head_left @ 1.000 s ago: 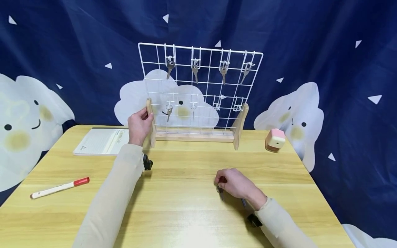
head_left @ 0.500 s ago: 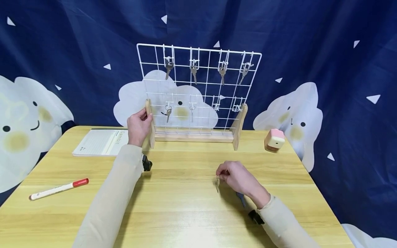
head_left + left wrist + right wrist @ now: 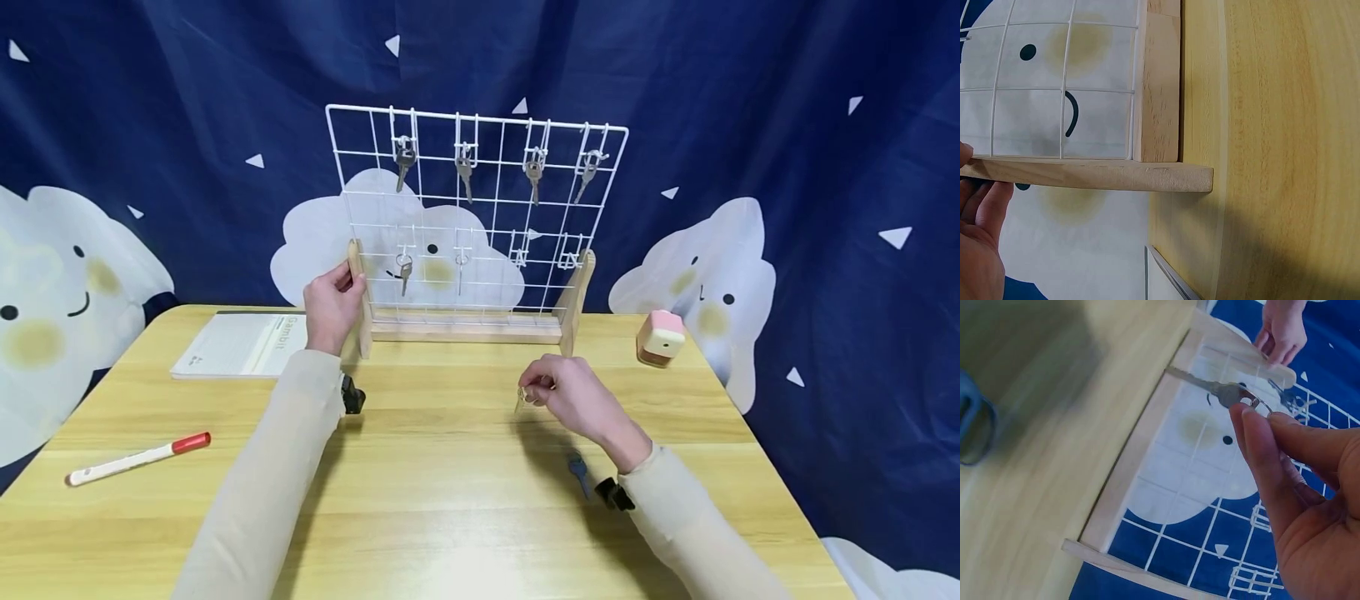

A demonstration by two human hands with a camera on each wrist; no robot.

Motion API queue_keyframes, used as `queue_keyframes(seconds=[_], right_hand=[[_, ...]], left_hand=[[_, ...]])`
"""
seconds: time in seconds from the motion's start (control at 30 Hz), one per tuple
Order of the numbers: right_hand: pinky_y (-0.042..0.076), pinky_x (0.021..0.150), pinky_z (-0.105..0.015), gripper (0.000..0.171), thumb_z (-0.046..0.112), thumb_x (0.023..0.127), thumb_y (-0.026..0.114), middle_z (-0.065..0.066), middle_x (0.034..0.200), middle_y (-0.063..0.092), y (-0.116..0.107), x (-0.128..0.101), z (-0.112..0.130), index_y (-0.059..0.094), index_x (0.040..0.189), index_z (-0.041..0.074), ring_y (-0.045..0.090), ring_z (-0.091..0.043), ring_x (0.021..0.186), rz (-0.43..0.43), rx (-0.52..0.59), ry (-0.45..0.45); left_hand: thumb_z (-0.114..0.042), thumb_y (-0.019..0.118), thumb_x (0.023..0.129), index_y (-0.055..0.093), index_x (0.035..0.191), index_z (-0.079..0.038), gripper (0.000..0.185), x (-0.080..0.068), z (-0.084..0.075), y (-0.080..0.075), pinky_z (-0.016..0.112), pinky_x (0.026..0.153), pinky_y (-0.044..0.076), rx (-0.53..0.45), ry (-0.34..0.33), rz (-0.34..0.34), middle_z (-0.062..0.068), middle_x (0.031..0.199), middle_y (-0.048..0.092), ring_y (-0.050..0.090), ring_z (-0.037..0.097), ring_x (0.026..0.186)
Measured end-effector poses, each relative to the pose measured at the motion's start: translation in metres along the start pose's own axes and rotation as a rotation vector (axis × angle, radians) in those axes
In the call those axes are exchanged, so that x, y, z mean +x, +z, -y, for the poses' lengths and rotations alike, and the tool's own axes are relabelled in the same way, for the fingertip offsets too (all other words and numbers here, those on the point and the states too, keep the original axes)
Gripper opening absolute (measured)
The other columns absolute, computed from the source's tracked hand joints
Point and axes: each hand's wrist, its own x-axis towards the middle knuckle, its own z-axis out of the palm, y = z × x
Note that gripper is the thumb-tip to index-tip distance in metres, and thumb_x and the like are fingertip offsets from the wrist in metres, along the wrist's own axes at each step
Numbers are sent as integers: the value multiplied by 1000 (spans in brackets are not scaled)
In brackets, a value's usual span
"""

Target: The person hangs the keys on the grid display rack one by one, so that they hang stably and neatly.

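Note:
A white wire grid rack stands on a wooden base (image 3: 465, 333) at the back of the table, with keys (image 3: 533, 171) hanging from several of its hooks. My left hand (image 3: 330, 310) grips the rack's left wooden side post (image 3: 1097, 176) between thumb and fingers. Above the table in front of the rack, my right hand (image 3: 573, 400) pinches the ring of a silver key (image 3: 1229, 394) between thumb and forefinger. Another key (image 3: 578, 475) with a bluish-dark head lies on the table by the right wrist. Two lower-right hooks (image 3: 569, 259) hold no key.
A notepad (image 3: 232, 343) lies left of the rack. A white marker with a red cap (image 3: 142, 457) is at the left front. To the rack's right sits a pink and cream pencil sharpener (image 3: 661, 338). A blue cloud-print curtain (image 3: 225, 75) hangs behind the table.
My right hand has lifted the key off the table and moved up toward the rack. The other key, partly hidden before, now shows fully. My left hand has stayed on the post.

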Motion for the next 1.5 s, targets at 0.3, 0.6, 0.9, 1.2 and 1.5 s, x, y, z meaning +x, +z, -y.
queue_keyframes(seconds=[0.3,0.6,0.9,1.2,1.5], right_hand=[[57,60,-27,13,-7,91,62,-2,83,69,-19,18,2,72,92,1,69,-19,73,-56,46,41],[57,62,-30,7,-3,89,67,-4,85,67,-30,36,2,72,92,2,67,-16,74,-153,46,28],[58,62,-31,7,1,90,69,-1,90,69,-34,50,0,74,94,5,69,-14,77,-218,40,28],[59,66,-29,9,-2,91,66,-4,88,69,-41,61,-5,73,93,4,69,-15,75,-278,103,44],[57,70,-28,7,0,91,66,-7,88,71,-47,75,-6,71,95,1,70,-21,78,-292,154,59]], left_hand=[[-15,63,96,58,134,-4,40,0,1,-1,33,94,52,-4,21,-8,17,124,62,62,25,114],[-15,62,96,57,135,-4,41,-1,1,-1,33,95,51,-1,13,1,17,126,62,61,25,115],[-14,63,95,58,134,-4,40,-2,1,0,32,95,52,5,17,-14,17,124,62,62,25,114],[-14,63,95,59,133,-3,40,-2,-1,0,32,94,52,5,27,-12,18,124,62,62,25,113],[-14,63,95,59,133,-4,40,-2,1,1,31,94,52,-4,19,-18,17,123,63,62,24,113]])
